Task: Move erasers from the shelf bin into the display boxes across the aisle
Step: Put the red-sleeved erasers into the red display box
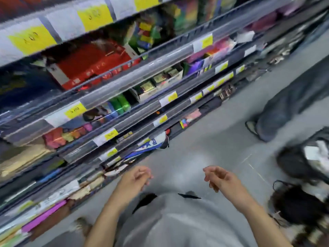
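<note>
Both hands hang low in front of the person's grey shirt (178, 220), over the grey floor (204, 132) of the aisle. The left hand (137, 177) has its fingers loosely curled and holds nothing that can be seen; the right hand (219, 177) is the same, fingers bent and relaxed, nothing between them. The two hands are apart, with bare floor showing between them.

No eraser can be picked out: the whole view is smeared by motion, so the shelf bin and the display boxes cannot be told from the other goods.

To the left, the shelves (124, 82) run in tiers slanting across the view, their front rails carrying yellow price labels (75, 109). Red boxes (92, 65) sit on an upper tier, green packs (121, 104) on the tier below, and a pink strip (44, 218) lies near the bottom tier's front edge.

At the right edge of the floor, another person's leg in wide blue jeans (292, 102) stands well apart from the hands, and dark bags (299, 164), possibly holding stock, sit nearer, at the lower right.
</note>
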Tool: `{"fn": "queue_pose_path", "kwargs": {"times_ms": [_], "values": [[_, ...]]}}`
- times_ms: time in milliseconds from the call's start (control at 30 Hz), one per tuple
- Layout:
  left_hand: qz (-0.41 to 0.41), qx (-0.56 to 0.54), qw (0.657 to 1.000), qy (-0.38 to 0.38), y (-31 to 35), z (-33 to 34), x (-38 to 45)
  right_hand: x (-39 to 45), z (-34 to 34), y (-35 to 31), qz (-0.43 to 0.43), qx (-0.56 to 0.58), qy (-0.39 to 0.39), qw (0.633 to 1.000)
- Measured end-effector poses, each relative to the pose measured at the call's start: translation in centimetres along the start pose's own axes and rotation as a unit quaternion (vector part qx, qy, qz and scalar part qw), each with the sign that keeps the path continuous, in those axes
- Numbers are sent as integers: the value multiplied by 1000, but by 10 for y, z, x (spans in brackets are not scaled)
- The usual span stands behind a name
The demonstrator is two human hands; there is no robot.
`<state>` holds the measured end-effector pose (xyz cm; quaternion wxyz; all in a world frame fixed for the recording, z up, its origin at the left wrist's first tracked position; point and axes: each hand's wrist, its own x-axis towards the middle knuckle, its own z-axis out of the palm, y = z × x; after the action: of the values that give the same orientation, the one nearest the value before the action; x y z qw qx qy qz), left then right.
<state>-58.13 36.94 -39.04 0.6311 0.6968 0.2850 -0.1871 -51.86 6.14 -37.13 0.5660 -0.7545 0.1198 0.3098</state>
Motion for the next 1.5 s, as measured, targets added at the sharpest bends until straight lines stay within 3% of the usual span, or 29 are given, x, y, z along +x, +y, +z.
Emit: {"fn": "queue_pose_path", "kwargs": {"times_ms": [167, 333, 667, 1133, 1367, 1500], "values": [[-37, 24, 999, -17, -6, 63, 10, -14, -68, 69, 55, -21, 45, 997], [-42, 63, 997, -28, 13, 119, 20, -8, -122, 85, 68, 7, 58, 996], [-46, 97, 992, -70, 84, 198, 70, 46, -207, 24, -24, 83, 104, 991], [22, 91, 986, -137, 268, 305, 247, 148, -340, -16, 44, 97, 183, 977], [56, 90, 988, -109, 340, 350, 293, 225, -412, -57, 23, 76, 162, 984], [74, 61, 994, -54, 365, 372, 302, 281, -456, -104, -16, 24, 95, 995]]}}
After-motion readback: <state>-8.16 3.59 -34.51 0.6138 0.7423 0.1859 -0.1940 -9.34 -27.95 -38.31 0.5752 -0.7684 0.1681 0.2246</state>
